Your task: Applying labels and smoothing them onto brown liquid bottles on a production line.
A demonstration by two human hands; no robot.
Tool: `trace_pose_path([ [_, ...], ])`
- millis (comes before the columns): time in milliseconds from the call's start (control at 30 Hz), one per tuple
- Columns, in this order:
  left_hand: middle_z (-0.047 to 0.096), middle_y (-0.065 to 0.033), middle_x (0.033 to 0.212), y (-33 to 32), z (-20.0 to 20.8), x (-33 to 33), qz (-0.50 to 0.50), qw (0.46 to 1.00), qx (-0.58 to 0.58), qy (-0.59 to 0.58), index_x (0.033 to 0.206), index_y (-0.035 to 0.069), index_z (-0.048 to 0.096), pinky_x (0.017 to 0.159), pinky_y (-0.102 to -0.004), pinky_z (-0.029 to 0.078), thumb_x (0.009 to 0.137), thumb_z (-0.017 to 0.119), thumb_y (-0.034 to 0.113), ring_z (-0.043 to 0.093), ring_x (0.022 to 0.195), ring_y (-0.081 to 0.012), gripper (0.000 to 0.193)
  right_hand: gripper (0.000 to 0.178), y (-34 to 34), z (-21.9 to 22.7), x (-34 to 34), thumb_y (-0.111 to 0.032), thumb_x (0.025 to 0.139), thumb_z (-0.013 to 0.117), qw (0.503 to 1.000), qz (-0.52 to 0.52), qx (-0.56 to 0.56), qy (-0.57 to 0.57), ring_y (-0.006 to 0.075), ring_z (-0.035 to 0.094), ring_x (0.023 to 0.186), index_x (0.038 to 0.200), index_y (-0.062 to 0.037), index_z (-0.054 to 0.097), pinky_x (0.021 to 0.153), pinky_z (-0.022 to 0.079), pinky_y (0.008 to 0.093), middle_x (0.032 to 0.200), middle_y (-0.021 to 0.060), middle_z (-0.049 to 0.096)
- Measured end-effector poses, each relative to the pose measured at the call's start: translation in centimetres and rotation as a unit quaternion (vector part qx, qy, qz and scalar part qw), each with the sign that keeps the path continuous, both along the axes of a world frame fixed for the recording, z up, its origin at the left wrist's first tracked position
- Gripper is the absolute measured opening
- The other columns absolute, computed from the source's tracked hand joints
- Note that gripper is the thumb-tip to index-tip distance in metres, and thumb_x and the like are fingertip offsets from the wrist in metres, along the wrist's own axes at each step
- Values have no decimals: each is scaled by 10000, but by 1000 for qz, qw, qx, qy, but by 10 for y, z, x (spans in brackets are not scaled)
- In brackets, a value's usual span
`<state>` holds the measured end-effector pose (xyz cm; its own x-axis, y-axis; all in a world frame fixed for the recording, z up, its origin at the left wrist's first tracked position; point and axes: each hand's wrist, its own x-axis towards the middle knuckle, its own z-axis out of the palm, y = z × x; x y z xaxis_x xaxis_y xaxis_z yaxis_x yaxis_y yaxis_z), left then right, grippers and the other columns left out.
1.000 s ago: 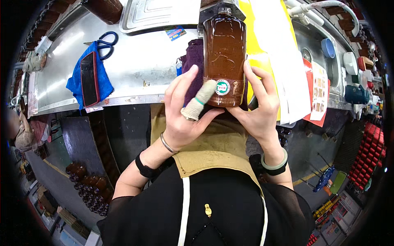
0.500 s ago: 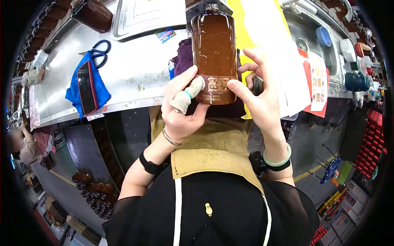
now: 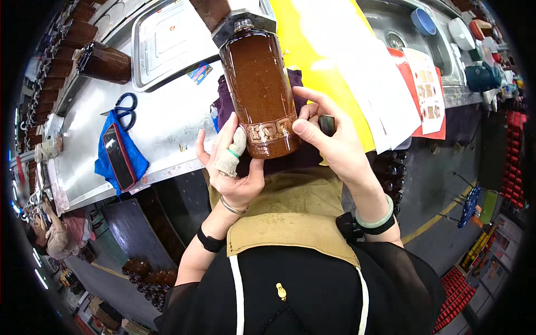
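Over the purple cloth (image 3: 223, 100), the brown bottle (image 3: 258, 89) is being clasped, apparently for steadiness, by fingers of the left hand (image 3: 237, 183). Whether it is being gripped by curled fingers of the right hand (image 3: 338, 146) cannot be told.

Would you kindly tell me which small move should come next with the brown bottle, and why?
I would probably roll the brown bottle slightly about its long axis: the left hand has fingers against its lower left side, the right hand has its thumb at the lower right edge, and only one stretch of the patterned band shows.
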<state>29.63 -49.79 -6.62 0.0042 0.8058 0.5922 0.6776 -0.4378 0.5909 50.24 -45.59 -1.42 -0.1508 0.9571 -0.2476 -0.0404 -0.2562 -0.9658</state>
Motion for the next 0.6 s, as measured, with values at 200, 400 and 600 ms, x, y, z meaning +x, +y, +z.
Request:
trace_pose_path([
  [200, 690, -207, 1361, -1, 1, 0, 6, 1000, -8, 13, 1260, -33, 686, 1217, -516, 262, 746, 799, 39, 685, 1228, -307, 532, 513, 1, -1, -1, -106, 907, 806, 1000, 9, 1, 3, 12, 380, 708, 1383, -26, 634, 648, 361, 176, 892, -79, 502],
  [400, 679, -216, 1378, -2, 0, -1, 1, 1000, -7, 22, 1254, -40, 685, 1204, -514, 285, 751, 793, 32, 684, 1230, -311, 520, 490, 2, 1, 1, -149, 912, 817, 1000, 6, -12, 5, 16, 380, 716, 1358, -21, 660, 657, 361, 178, 865, -83, 510],
  [600, 677, -229, 1372, -1, -1, 1, 2, 1000, 3, 9, 1267, -37, 680, 1201, -506, 294, 726, 784, 10, 684, 1223, -326, 553, 437, -1, 11, 15, -32, 1012, 599, 989, -59, 134, -33, 132, 527, 1149, 1426, 10, 465, 1053, 423, 284, 1275, 85, 546],
])
